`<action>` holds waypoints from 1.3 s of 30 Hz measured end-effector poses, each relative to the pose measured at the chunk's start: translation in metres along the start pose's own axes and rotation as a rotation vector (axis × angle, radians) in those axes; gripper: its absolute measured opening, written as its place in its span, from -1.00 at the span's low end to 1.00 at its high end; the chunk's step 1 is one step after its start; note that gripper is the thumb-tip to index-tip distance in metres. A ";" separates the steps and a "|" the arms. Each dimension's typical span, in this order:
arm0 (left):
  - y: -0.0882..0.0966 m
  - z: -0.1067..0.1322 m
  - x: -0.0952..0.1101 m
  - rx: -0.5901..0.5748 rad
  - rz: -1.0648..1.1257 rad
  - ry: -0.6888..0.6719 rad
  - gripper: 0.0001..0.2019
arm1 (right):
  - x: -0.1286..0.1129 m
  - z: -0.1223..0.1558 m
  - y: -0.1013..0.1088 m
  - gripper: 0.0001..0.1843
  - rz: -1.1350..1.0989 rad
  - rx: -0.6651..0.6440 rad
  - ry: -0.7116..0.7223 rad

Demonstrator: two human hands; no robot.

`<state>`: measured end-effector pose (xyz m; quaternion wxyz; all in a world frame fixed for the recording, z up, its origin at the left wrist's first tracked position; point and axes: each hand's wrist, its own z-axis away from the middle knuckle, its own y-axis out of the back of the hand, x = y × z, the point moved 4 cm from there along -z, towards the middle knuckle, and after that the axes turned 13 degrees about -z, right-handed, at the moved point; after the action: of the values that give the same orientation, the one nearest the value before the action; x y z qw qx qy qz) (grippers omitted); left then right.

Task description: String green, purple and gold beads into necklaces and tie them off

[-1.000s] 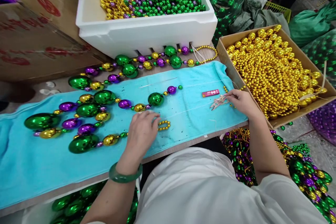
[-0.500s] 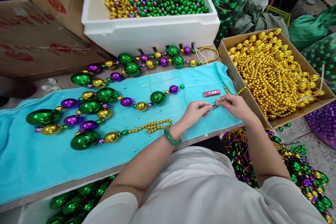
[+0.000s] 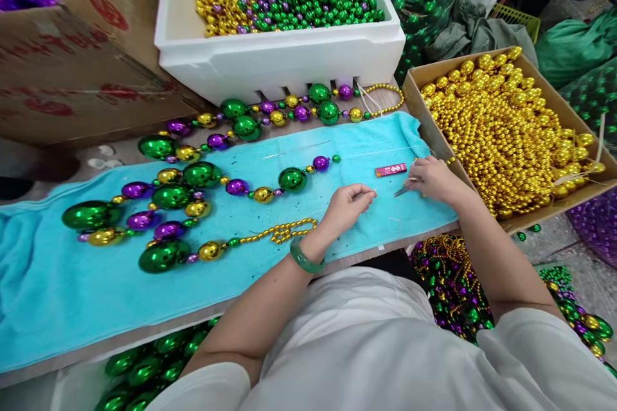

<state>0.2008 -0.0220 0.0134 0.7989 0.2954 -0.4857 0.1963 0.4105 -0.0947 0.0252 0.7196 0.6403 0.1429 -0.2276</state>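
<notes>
Left hand point(image 3: 353, 205) pinches a pale thread point(image 3: 375, 191), right hand point(image 3: 434, 178) grips small scissors point(image 3: 401, 192), and on the turquoise towel point(image 3: 96, 295) lies the beaded garland point(image 3: 172, 196): big baubles point(image 3: 91, 214) already strung, gold bead chain point(image 3: 255, 236) at one end, the other stopping at a small green bead point(image 3: 336, 158), both ends still unjoined

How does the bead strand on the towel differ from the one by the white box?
The towel strand has one end stopping at a small green bead; the back strand has its rows meeting in a gold loop. The towel strand's small gold beads lie bunched; the back strand's curve around. The towel strand's rows spread apart; the back strand's lie close. Both mix green, purple and gold.
</notes>
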 end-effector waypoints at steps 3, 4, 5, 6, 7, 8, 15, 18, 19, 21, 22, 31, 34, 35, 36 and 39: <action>0.005 0.002 0.000 0.011 0.007 -0.006 -0.73 | 0.012 -0.001 0.014 -0.86 -0.274 0.136 -0.046; 0.006 0.002 0.000 0.013 0.004 -0.008 -0.74 | 0.013 0.000 0.020 -0.85 -0.380 0.243 -0.045; 0.007 0.003 0.000 0.015 -0.001 -0.011 -0.74 | 0.013 0.002 0.027 -0.85 -0.489 0.367 -0.027; 0.008 0.003 0.000 0.021 -0.010 -0.012 -0.74 | 0.010 0.006 0.034 -0.86 -0.594 0.491 0.011; 0.008 0.003 -0.001 0.033 -0.023 -0.012 -0.73 | 0.004 0.011 0.039 -0.86 -0.694 0.593 0.062; 0.008 0.002 -0.002 0.052 -0.038 -0.013 -0.73 | -0.004 0.016 0.043 -0.87 -0.786 0.659 0.112; 0.011 0.001 0.000 0.235 -0.161 -0.135 -0.75 | -0.066 0.047 -0.014 -0.61 -1.112 0.322 -0.031; 0.009 0.003 0.002 0.249 -0.203 -0.169 -0.75 | -0.074 0.053 -0.050 -0.65 -1.257 0.230 -0.181; 0.009 0.004 0.002 0.249 -0.210 -0.173 -0.75 | -0.074 0.053 -0.057 -0.66 -1.298 0.245 -0.223; 0.007 0.005 0.003 0.243 -0.212 -0.177 -0.76 | -0.073 0.053 -0.063 -0.64 -1.335 0.294 -0.299; 0.006 0.005 0.003 0.236 -0.206 -0.176 -0.77 | -0.072 0.053 -0.065 -0.61 -1.349 0.308 -0.330; 0.000 0.004 0.003 0.128 -0.038 -0.040 -0.77 | -0.075 0.052 -0.076 -0.48 -1.589 0.194 -0.489; 0.001 0.004 0.004 0.094 0.036 0.013 -0.76 | -0.073 0.050 -0.080 -0.49 -1.605 0.203 -0.476; 0.001 0.004 0.005 0.079 0.063 0.029 -0.75 | -0.073 0.049 -0.080 -0.49 -1.614 0.204 -0.471; 0.001 0.004 0.006 0.062 0.091 0.043 -0.74 | -0.072 0.049 -0.081 -0.49 -1.628 0.201 -0.464; 0.002 0.006 0.012 0.000 0.168 0.058 -0.71 | -0.071 0.047 -0.081 -0.50 -1.696 0.172 -0.443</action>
<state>0.2009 -0.0241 0.0267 0.7933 0.2478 -0.4855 0.2711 0.3044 -0.1369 -0.0028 0.2685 0.3117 0.4097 -0.8142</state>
